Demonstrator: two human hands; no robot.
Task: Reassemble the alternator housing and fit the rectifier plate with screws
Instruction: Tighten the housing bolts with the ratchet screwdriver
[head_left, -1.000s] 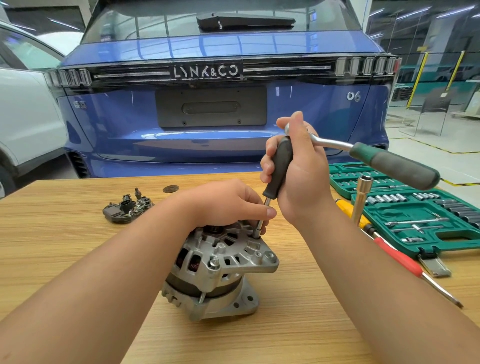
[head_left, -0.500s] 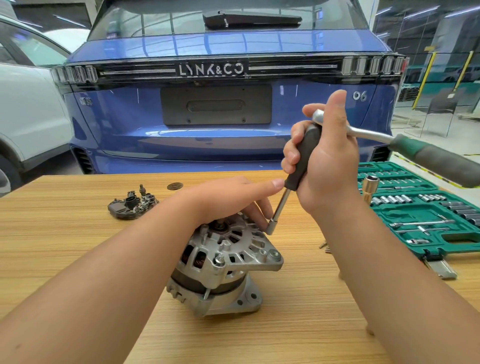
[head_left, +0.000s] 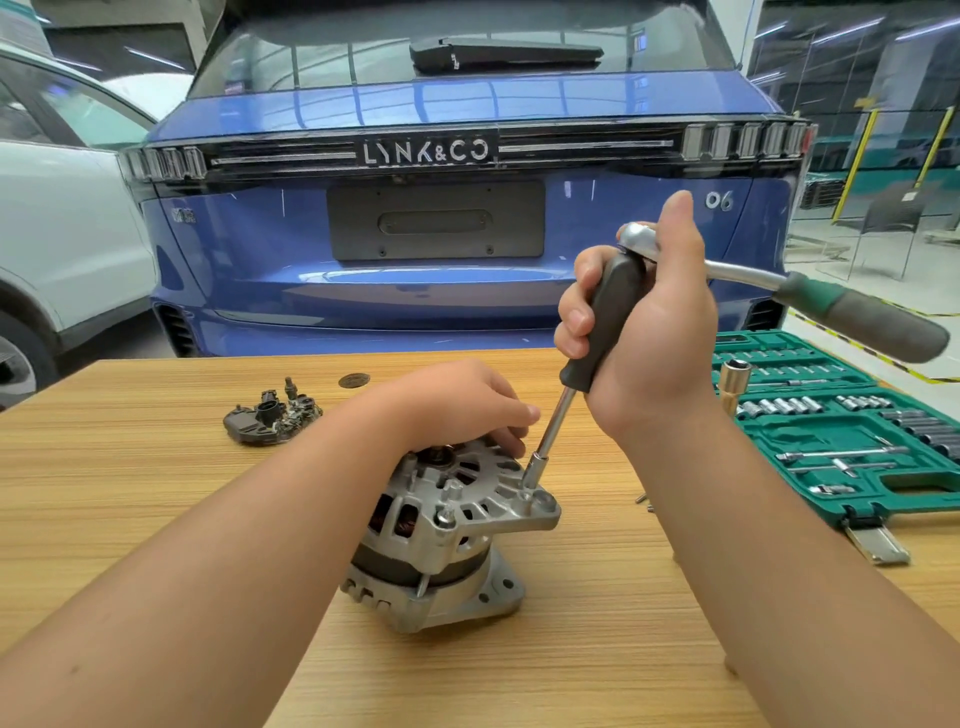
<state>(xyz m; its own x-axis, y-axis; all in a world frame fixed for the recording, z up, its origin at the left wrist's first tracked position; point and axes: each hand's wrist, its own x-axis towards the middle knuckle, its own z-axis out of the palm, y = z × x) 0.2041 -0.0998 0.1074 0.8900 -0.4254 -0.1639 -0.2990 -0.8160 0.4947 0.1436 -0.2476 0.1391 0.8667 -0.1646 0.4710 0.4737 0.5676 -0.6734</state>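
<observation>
On the table (head_left: 156, 519), the rectifier plate (head_left: 272, 418) lies behind-left of the alternator (head_left: 447, 530), socket case (head_left: 852, 431) right.

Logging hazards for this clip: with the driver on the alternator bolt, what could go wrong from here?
The right hand grips both the nut driver and a ratchet, so control may suffer. The driver leans on the bolt and could slip toward the left hand fingers beside it. The alternator stands unclamped on the table and might tip.
</observation>
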